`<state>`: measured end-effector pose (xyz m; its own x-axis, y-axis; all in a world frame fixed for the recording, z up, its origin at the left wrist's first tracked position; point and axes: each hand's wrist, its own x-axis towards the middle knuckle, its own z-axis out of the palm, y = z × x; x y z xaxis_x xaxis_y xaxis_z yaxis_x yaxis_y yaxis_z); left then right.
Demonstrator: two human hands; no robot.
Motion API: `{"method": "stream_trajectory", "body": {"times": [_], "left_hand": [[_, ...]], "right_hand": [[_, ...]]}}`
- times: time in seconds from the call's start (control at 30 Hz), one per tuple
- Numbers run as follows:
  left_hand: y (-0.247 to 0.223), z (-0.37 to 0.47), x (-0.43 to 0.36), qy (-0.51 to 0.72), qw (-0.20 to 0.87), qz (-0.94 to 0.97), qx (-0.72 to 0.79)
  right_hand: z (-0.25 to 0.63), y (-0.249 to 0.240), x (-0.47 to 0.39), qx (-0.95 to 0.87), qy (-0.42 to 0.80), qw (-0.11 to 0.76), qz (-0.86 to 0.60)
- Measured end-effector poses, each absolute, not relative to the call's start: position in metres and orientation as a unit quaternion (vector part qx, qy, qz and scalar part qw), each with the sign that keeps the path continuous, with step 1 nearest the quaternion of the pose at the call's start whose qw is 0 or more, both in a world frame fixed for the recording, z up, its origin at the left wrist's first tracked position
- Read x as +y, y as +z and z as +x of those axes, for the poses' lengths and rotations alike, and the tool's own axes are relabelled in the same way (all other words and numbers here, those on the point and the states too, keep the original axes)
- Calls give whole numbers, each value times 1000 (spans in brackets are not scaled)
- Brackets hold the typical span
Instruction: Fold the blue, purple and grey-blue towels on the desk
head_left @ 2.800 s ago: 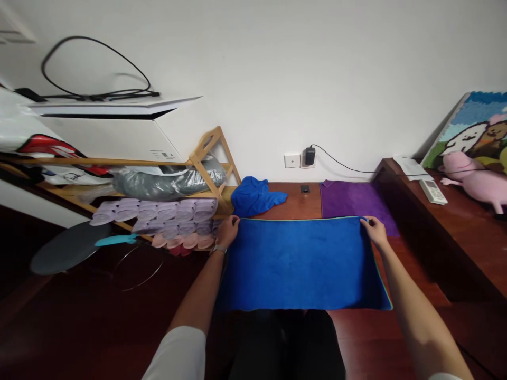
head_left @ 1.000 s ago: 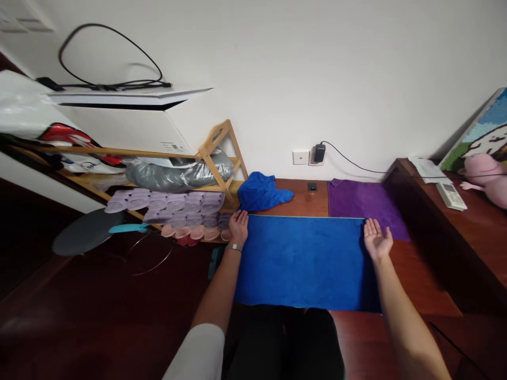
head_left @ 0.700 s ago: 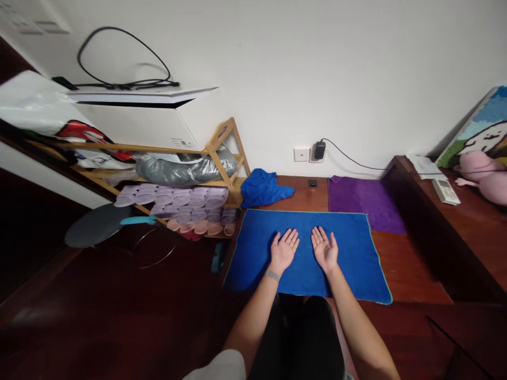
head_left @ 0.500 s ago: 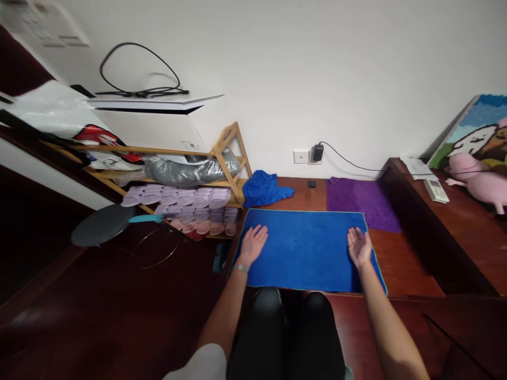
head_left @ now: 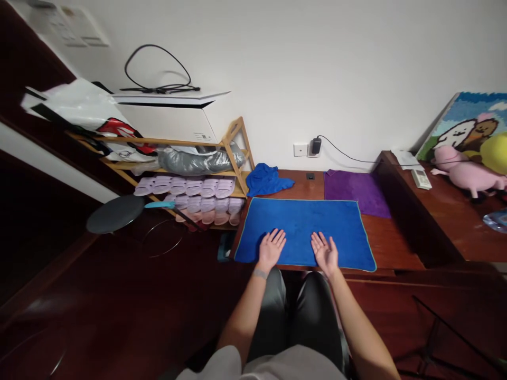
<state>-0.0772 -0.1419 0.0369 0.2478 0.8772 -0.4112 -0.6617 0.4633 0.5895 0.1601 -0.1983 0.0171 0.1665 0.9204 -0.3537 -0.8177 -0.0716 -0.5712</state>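
Note:
A blue towel with a pale green edge is spread flat on the reddish-brown wooden bench. My left hand is over its near left part, palm up, fingers stretched out and holding nothing. My right hand mirrors it a little to the right, palm up, fingers apart and also bare. Whether either hand touches the towel, I cannot tell. Behind the towel lies a crumpled blue cloth, and a purple towel lies flat at the back right.
A wooden rack at left carries lilac and pink slippers and a white box. Beside it is a round dark stool seat. A black plug sits in the wall. At right are a remote control and a pink plush toy.
Both hands have moved inward and nearer to my body, from the towel's two sides to closer together. They remain open with palms up. The view has shifted slightly.

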Motion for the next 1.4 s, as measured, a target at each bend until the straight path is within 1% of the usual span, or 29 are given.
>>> {"method": "stream_trajectory", "body": {"times": [0.07,0.17,0.27,0.33,0.4,0.5,0.6,0.67,0.73,0.83,0.9,0.97,1.03,1.1,1.17,1.2,1.3,1.4], "left_hand": [[38,-115,-144,515,752,137,389],[48,-182,-142,565,692,105,436],[57,-218,-145,623,627,80,460],[56,-214,-151,634,619,90,455],[52,-191,-161,612,651,112,435],[46,-154,-173,562,705,122,414],[46,-147,-176,561,703,96,427],[49,-165,-174,577,676,82,451],[51,-190,-172,600,634,84,481],[52,-218,-169,623,572,133,516],[51,-217,-168,616,533,183,550],[51,-195,-169,596,488,241,591],[53,-151,-175,563,463,322,604],[57,-93,-188,503,479,444,566],[61,-27,-208,400,497,597,486],[63,6,-220,353,476,675,439],[67,95,-248,225,330,865,305],[68,164,-260,121,213,950,193]], "right_hand": [[207,10,-216,-60,595,708,-376],[294,6,-244,-41,493,756,-428],[337,12,-265,-20,416,792,-446],[325,20,-271,-41,427,796,-427],[288,27,-269,-72,482,779,-394],[224,29,-260,-85,594,722,-344],[201,23,-255,-69,662,670,-329],[219,17,-259,-55,656,671,-341],[254,12,-267,-41,619,694,-367],[316,11,-281,-24,560,720,-410],[349,15,-283,-30,536,727,-429],[373,22,-274,-45,513,727,-454],[390,32,-251,-61,481,723,-492],[400,43,-215,-98,431,712,-545],[408,51,-171,-164,370,684,-607],[411,53,-148,-197,344,665,-633],[423,51,-88,-253,309,612,-683],[438,39,-49,-289,294,565,-715]]}}
